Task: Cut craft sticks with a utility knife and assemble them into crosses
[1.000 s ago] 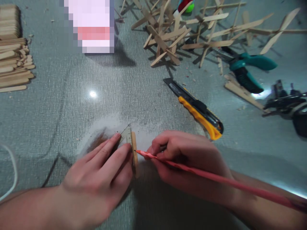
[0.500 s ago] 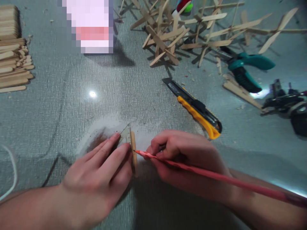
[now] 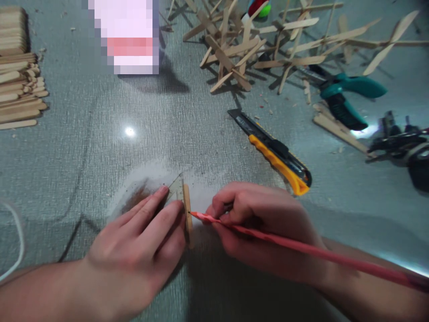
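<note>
Clamped on red pencil (image 3: 301, 248) with right fingers (image 3: 221, 201); slightly spread, pressing clear set square (image 3: 177, 190) with left fingers (image 3: 166, 221). Aimed leftward at wooden stick (image 3: 187, 199) beside set square, nearer left fingers, lengthwise away from body, crosswise to pencil, on counter (image 3: 187, 129).

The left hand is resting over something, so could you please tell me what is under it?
Beneath the left hand lies a clear, pointed ruler; its tip shows past the fingers, with a wooden stick along its right edge. Whatever else the hand covers cannot be seen.
</note>
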{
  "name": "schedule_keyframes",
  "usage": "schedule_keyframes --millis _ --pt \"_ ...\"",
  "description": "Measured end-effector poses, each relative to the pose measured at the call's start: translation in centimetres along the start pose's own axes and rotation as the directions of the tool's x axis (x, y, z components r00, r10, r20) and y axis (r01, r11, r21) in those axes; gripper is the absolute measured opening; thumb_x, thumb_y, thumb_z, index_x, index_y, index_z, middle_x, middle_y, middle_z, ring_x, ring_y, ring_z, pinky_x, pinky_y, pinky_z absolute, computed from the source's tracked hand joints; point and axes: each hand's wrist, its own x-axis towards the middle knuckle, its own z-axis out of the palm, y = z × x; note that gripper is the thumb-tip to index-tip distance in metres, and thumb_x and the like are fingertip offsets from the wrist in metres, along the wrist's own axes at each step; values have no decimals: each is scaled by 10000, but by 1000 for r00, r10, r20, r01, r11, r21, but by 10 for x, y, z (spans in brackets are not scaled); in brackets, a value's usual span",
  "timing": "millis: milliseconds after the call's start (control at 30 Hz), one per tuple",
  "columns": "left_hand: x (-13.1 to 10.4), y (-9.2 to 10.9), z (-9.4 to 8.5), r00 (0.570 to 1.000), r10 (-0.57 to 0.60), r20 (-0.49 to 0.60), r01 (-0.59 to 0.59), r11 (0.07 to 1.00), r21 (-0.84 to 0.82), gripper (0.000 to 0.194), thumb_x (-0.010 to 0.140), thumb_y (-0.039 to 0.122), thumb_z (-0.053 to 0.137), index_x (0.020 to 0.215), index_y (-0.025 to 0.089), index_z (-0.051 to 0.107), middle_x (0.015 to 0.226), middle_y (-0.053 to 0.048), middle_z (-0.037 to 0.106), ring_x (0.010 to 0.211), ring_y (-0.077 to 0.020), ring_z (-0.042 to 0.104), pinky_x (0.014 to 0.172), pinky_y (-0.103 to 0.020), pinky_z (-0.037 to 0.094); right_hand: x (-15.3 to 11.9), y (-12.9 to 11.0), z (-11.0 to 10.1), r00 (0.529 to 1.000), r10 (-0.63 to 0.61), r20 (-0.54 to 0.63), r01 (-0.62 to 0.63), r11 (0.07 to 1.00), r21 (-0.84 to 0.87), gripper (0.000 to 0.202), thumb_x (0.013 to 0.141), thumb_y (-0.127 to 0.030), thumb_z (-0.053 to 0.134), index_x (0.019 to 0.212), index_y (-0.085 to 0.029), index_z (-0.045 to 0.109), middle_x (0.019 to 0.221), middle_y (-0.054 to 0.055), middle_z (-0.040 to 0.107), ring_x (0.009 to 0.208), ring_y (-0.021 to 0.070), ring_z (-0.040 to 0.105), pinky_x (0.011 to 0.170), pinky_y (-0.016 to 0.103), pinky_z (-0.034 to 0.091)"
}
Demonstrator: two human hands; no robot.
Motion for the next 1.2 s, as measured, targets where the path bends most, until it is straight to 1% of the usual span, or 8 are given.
schedule_keyframes --millis 133,300,467,733,867,1000,1100,1200 --pt "-1 -1 -2 999 11 33 -11 1000 -3 281 1062 134 431 1117 123 706 1324 -110 725 1402 -324 610 1190 -423 528 0 1 1 1000 6 -4 -6 1000 -3 313 814 -23 659 739 -256 464 722 -33 703 560 102 623 496 240 470" --pt "-5 -2 -4 996 25 85 -23 999 -26 328 1068 136 420 1270 106 678 1418 -99 686 1480 -340 530 1264 -425 427 0 1 1 1000 7 -1 -7 1000 -3 322 819 -22 666 741 -252 455 724 -32 700 574 101 637 507 232 472" --pt "-3 -4 -6 997 31 73 -29 999 -37 339 1063 122 411 1259 104 688 1386 -88 711 1453 -340 558 1223 -425 469 0 1 0 1000 11 1 -11 1000 -2 327 801 -18 665 730 -253 449 715 -35 698 561 101 625 494 229 458" --pt "-6 -2 -4 998 9 69 -4 998 -62 313 1060 112 447 1246 102 699 1399 -86 702 1497 -316 518 1310 -394 357 -1 1 -1 998 7 57 -8 1000 6 319 757 -15 659 705 -252 452 712 -35 705 541 100 620 489 229 456" --pt "-5 -5 -8 997 19 70 -16 999 -44 317 1068 134 435 1249 108 694 1405 -88 698 1483 -335 531 1276 -413 408 -1 2 -1 1000 7 26 -7 1000 -3 330 768 -12 671 718 -253 450 713 -43 698 548 98 618 492 224 452" --pt "-1 -7 -12 978 102 180 -98 995 -28 328 1063 129 442 1292 103 675 1423 -96 686 1440 -352 571 1208 -420 490 1 2 0 1000 1 13 -2 1000 19 338 783 -9 665 732 -254 438 706 -45 681 554 97 620 492 217 447" --pt "-2 -5 -9 997 30 77 -27 999 -35 327 1066 121 415 1241 108 692 1386 -90 708 1440 -342 573 1223 -433 482 1 2 0 1000 -1 5 1 1000 16 347 775 -1 666 728 -260 438 693 -48 674 550 105 620 486 224 442" --pt "-4 -2 -6 997 4 74 -1 999 -40 330 1058 113 423 1240 119 698 1390 -83 711 1471 -326 549 1228 -425 489 1 2 0 1000 3 19 -3 1000 -3 341 764 -7 665 711 -260 443 700 -45 689 543 106 616 482 229 444"
